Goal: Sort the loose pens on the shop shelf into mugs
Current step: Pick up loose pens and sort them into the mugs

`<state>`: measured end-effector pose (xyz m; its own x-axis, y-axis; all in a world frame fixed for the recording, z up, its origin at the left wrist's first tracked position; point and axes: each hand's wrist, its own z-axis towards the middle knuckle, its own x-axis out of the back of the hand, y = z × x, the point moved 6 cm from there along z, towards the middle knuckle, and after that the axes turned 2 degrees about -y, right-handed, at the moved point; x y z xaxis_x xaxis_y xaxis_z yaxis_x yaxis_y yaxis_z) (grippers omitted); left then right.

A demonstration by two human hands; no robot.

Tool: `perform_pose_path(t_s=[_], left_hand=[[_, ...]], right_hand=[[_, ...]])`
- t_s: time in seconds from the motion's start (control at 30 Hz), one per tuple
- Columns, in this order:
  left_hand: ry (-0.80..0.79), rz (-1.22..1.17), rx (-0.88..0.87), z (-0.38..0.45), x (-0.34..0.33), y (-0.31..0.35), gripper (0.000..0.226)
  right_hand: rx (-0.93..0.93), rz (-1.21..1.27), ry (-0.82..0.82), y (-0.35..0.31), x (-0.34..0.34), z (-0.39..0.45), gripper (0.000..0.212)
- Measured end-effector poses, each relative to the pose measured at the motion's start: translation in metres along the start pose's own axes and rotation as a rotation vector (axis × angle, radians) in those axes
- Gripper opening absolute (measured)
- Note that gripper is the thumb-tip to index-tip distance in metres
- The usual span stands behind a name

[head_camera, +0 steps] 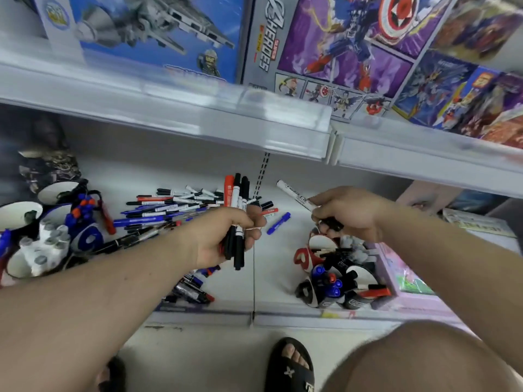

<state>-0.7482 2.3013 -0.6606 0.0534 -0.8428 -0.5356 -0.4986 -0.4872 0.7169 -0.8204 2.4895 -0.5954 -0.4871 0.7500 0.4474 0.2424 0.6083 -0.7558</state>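
Head view: just left of centre frame, the left hand (226, 236) has its grip wrapped round a bundle of pens (237, 219), red and black ones standing up out of the fist with their lower ends poking out below. Right of centre, the right hand (343, 215) pinches a single white-barrelled pen (294, 195) that slants up and to the left. Under that hand, lower right, stands a cluster of mugs (339, 275) already stuffed with pens. A second group of mugs (42, 236) sits at the left edge, and the loose pile (169, 207) lies on the shelf (277, 250) between the two groups, left of centre.

The likeliest slip, I judge, is in the left fist: the bundle is thick and uneven, so a pen could slide out and drop to the floor by the sandal (291, 366). The right-hand mugs look crowded; forcing another pen in could tip one or push pens out. A stray blue pen (278, 223) between the hands could be knocked off the edge.
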Motion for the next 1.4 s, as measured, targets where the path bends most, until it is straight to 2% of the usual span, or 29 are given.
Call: perform_pose_path(t_s=[0.1, 0.23, 0.37, 0.53, 0.63, 0.87, 1.0, 1.13, 1.2, 1.27, 1.3, 1.33, 1.4], left_hand=[[-0.046, 0.014, 0.036, 0.018, -0.033, -0.013, 0.026], [-0.063, 0.050, 0.092, 0.039, -0.062, -0.031, 0.026], [-0.068, 0.085, 0.135, 0.052, -0.074, -0.043, 0.030], [-0.063, 0.109, 0.149, 0.056, -0.072, -0.046, 0.026], [-0.029, 0.079, 0.142, 0.056, -0.062, -0.047, 0.021], [0.072, 0.144, 0.116, 0.049, -0.036, -0.042, 0.014], [0.089, 0.126, 0.116, 0.046, -0.030, -0.040, 0.011], [0.065, 0.124, 0.112, 0.039, -0.032, -0.036, 0.012], [0.033, 0.143, 0.112, 0.034, -0.036, -0.032, 0.014], [-0.004, 0.180, 0.116, 0.029, -0.041, -0.031, 0.016], [-0.020, 0.195, 0.120, 0.027, -0.043, -0.030, 0.017], [-0.031, 0.205, 0.124, 0.024, -0.044, -0.030, 0.017], [-0.036, 0.220, 0.120, 0.020, -0.045, -0.028, 0.018]], right_hand=[[0.009, -0.168, 0.191, 0.028, 0.057, -0.007, 0.016], [0.004, -0.229, 0.455, 0.080, 0.113, -0.023, 0.005], [-0.093, -0.360, 0.565, 0.139, 0.137, -0.027, 0.015], [-0.103, -0.479, 0.632, 0.183, 0.129, -0.007, 0.010], [-0.136, -0.510, 0.615, 0.210, 0.117, 0.013, 0.016], [-0.223, -0.654, 0.444, 0.251, 0.089, 0.047, 0.027], [-0.294, -0.627, 0.440, 0.266, 0.088, 0.051, 0.026], [-0.331, -0.665, 0.376, 0.245, 0.095, 0.049, 0.030], [-0.210, -0.705, 0.426, 0.206, 0.095, 0.045, 0.030], [-0.060, -0.602, 0.474, 0.157, 0.087, 0.036, 0.026], [0.006, -0.455, 0.477, 0.132, 0.080, 0.031, 0.022], [0.051, -0.246, 0.436, 0.110, 0.071, 0.025, 0.019], [0.087, 0.121, 0.221, 0.069, 0.043, 0.012, 0.023]])
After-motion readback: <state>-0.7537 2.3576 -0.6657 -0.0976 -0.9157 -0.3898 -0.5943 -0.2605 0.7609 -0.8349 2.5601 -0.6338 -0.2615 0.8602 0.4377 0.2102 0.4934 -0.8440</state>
